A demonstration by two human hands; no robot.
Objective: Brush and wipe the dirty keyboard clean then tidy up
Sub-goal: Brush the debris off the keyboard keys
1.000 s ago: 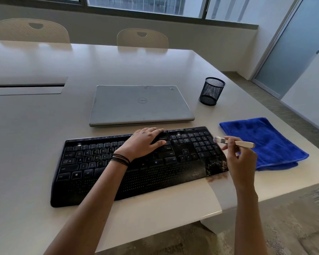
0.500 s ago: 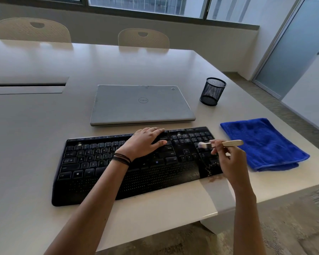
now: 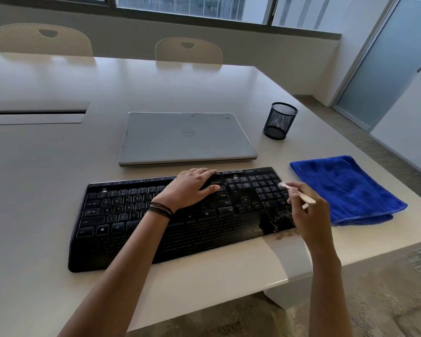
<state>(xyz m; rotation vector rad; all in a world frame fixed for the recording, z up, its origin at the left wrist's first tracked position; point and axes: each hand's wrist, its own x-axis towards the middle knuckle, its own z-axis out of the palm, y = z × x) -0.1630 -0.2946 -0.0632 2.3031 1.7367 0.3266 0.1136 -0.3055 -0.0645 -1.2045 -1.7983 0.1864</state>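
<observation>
Two hands at kbd (image 3: pixel 122 207): left (image 3: pixel 192 188) flat on top, right (image 3: pixel 306 212) w/ brush (image 3: pixel 308 198) in pinch; Dell laptop (image 3: pixel 185 139) behind.

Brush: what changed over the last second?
The right hand, gripping the brush, swept its bristles left over the number pad, then back to the right edge of the keyboard. The left hand stayed flat on the keys; cloth, laptop, pen cup unmoved.
</observation>
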